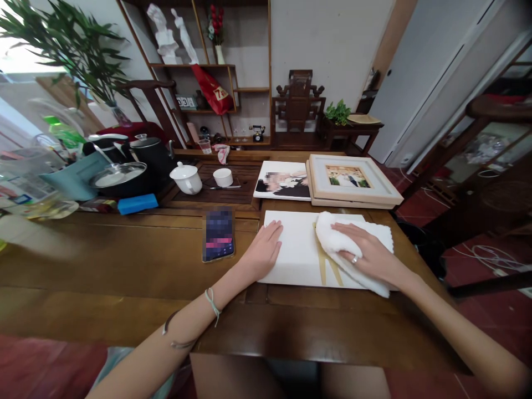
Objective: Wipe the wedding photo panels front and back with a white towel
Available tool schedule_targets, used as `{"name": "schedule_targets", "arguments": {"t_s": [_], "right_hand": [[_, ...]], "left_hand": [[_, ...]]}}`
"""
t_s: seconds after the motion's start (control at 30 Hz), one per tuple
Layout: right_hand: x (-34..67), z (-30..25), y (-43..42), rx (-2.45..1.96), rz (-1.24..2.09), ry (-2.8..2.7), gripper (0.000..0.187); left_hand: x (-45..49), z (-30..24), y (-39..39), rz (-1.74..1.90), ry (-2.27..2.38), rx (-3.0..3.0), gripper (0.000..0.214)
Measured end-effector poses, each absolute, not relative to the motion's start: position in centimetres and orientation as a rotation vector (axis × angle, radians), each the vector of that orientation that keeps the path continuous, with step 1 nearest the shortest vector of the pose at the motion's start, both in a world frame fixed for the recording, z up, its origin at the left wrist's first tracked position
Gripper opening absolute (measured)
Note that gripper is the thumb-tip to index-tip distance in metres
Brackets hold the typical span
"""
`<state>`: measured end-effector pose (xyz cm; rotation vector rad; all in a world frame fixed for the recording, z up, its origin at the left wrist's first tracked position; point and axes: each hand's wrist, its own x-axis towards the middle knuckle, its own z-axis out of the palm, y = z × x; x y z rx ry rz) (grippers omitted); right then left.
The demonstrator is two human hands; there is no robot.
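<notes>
A white rectangular panel [297, 252] lies flat on the wooden table, with tan strips [323, 265] on its surface. My left hand [266, 246] rests on the panel's left side, fingers stretched out and nothing in them. Over the right part of the panel, my right hand [369, 252] holds a bunched white towel [332, 235] against the surface, a ring on one finger. The towel covers much of that side and hangs a little past the near edge.
Behind the panel lie a photo print [282, 185] and a framed picture [353, 180]. To the left are a phone [218, 234], a white lidded cup [185, 178], a small white bowl [223, 177], a blue box [137, 204] and a black pot [120, 180].
</notes>
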<state>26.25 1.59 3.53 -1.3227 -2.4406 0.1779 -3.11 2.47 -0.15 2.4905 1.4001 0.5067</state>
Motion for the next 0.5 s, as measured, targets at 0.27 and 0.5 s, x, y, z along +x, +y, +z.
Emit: {"name": "schedule_targets", "arguments": {"t_s": [0.27,0.5], "right_hand": [[24.8,5.5,2.7,-1.538,0.51,-2.148,0.033],[20.0,6.4,7.4,-1.463,0.876,-2.101,0.035]], "left_hand": [[-3.0,-0.2,2.5,0.507,1.408,2.484,0.047],[-3.1,-0.8,2.6,0.566,1.405,2.493,0.046]]}}
